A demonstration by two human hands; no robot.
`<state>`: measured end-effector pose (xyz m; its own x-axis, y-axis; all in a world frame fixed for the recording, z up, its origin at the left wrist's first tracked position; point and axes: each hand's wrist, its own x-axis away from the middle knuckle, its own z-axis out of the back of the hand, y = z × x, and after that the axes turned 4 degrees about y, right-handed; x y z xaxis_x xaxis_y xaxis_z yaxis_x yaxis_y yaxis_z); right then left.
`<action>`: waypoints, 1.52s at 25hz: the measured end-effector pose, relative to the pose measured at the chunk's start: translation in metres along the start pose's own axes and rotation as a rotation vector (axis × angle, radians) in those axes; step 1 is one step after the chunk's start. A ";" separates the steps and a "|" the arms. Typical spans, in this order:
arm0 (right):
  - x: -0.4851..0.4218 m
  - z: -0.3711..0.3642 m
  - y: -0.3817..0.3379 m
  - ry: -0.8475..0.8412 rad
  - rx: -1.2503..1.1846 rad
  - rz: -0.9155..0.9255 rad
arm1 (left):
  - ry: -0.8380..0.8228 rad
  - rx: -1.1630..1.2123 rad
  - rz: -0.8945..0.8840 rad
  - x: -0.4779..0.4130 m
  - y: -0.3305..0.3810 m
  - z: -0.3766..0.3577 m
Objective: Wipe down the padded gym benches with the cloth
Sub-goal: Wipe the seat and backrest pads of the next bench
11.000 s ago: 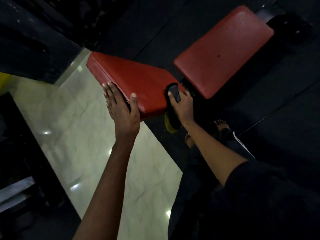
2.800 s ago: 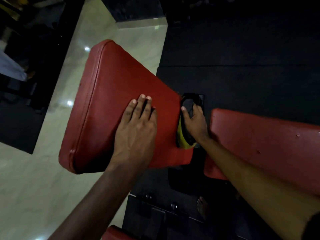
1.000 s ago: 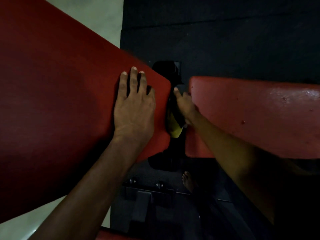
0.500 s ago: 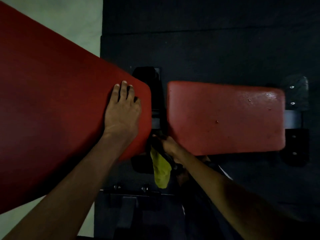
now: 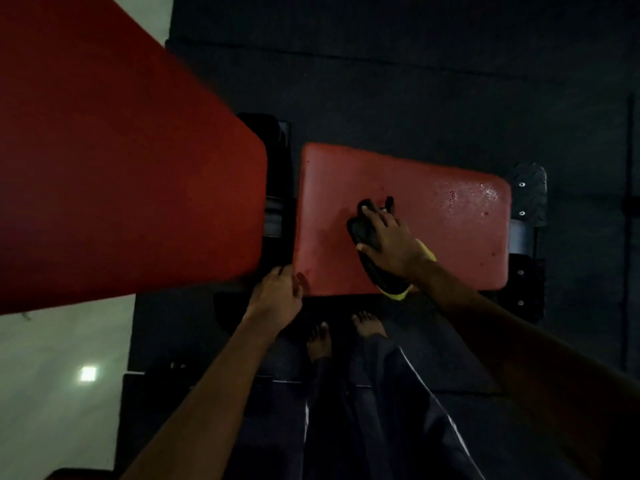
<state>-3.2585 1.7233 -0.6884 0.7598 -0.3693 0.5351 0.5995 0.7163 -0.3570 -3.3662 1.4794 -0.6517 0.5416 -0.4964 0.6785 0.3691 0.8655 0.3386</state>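
Right hand [image 5: 391, 244], fingers spread, flat on cloth [image 5: 363, 232] atop seat pad [image 5: 457, 244] — left hand [image 5: 277, 294], fingers together, at its corner

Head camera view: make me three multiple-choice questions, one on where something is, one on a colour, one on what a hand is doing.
1. Where does the cloth lie?
A. on the smaller pad
B. on the floor
C. draped over a forearm

2. What colour is the smaller pad?
A. blue
B. red
C. green

3. What is the right hand doing?
A. hanging free
B. pressing the cloth down
C. holding the cloth up in the air

Answers:
1 A, the cloth lies on the smaller pad's top.
2 B, its surface shows red.
3 B, its fingers lie spread over the cloth against the pad.
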 end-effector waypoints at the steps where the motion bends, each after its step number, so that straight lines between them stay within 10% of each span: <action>1: -0.002 -0.013 0.008 -0.028 0.027 0.031 | -0.024 0.131 0.087 -0.003 -0.005 -0.018; 15: -0.069 -0.062 -0.005 0.397 0.123 0.095 | 0.215 1.145 0.391 -0.013 -0.036 -0.105; 21: -0.011 -0.104 -0.017 0.196 0.335 0.553 | 0.113 1.452 0.482 -0.024 -0.060 -0.104; 28: -0.012 -0.121 -0.066 0.263 0.215 0.372 | 0.051 1.475 0.520 -0.028 -0.075 -0.107; 38: 0.020 -0.145 -0.059 0.201 0.520 0.793 | 0.204 1.422 0.540 -0.024 -0.091 -0.089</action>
<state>-3.2424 1.5877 -0.7672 0.9533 0.2744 0.1262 -0.2553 0.9553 -0.1489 -3.3456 1.4067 -0.7569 0.5040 -0.0093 0.8637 -0.8402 0.2267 0.4927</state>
